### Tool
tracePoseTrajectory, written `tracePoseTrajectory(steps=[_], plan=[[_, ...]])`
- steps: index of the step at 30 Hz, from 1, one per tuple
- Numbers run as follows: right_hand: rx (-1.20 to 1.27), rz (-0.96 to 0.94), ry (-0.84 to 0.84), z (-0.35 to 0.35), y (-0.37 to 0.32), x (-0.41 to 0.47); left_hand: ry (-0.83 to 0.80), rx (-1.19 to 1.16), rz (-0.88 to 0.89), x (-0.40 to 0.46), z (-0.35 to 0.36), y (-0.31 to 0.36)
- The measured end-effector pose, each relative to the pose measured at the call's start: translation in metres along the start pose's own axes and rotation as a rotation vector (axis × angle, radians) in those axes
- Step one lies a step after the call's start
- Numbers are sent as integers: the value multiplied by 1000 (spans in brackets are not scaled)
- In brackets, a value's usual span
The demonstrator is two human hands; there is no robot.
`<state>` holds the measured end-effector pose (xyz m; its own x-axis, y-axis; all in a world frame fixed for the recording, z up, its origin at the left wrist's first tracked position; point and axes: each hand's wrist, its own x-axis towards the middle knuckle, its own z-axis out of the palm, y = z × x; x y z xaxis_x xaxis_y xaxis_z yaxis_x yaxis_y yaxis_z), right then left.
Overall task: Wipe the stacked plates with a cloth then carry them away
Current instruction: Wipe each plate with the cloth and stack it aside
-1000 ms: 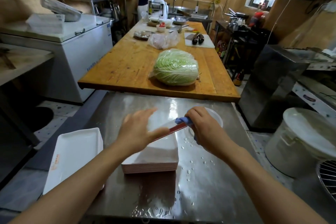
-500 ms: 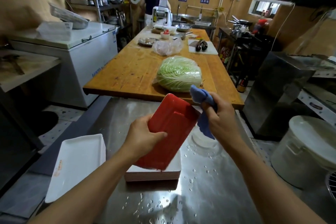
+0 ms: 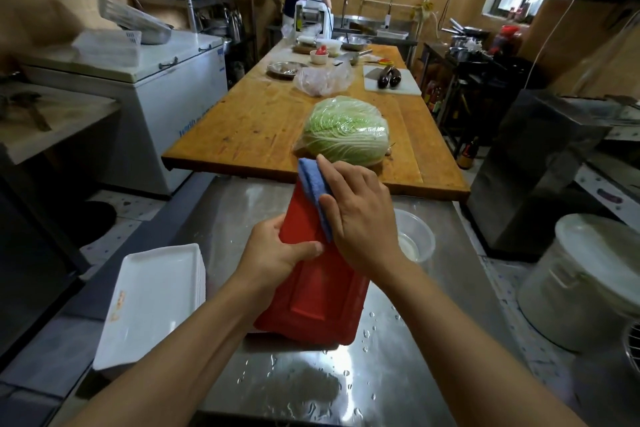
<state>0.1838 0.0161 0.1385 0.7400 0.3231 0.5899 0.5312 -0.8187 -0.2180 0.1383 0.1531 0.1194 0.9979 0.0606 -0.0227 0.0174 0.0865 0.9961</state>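
Left hand [image 3: 277, 253] gripping red plate [image 3: 322, 295] by nine o'clock edge, long axis twelve-to-six; right hand [image 3: 356, 218] pressing blue cloth [image 3: 313, 189] flat near twelve, fingers extended.

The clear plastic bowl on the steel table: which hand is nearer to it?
Right. The right hand presses the blue cloth on the red plate, just left of the clear plastic bowl. The left hand grips the plate's left edge, farther away.
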Motion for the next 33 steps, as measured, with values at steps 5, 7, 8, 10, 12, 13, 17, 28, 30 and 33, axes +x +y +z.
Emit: tracePoseTrajectory(steps=[5,7,8,10,12,13,17,28,30,33], plan=[[185,140,-8,4,23,-19,39,-100,-72,-3,-7,-4],[256,229,23,6,20,-19,46,-153,-93,-4,-3,-4],[282,269,44,7,17,-17,52,-182,-100,-3,-1,-4],[307,320,72,7,10,-16,77,-235,-113,0,4,-2],[306,348,73,7,4,-19,115,-305,-127,5,9,1],[298,364,57,7,1,-24,142,-350,-131,9,11,4],[367,419,0,7,-5,-53,233,-456,-77,25,7,16],[1127,760,29,-16,28,-47,-2,-490,-127,26,-1,15],[1121,726,-44,-22,38,-46,38,-494,-96,33,-14,20],[1041,640,-183,-36,53,-45,30,-306,-87,43,-38,29]])
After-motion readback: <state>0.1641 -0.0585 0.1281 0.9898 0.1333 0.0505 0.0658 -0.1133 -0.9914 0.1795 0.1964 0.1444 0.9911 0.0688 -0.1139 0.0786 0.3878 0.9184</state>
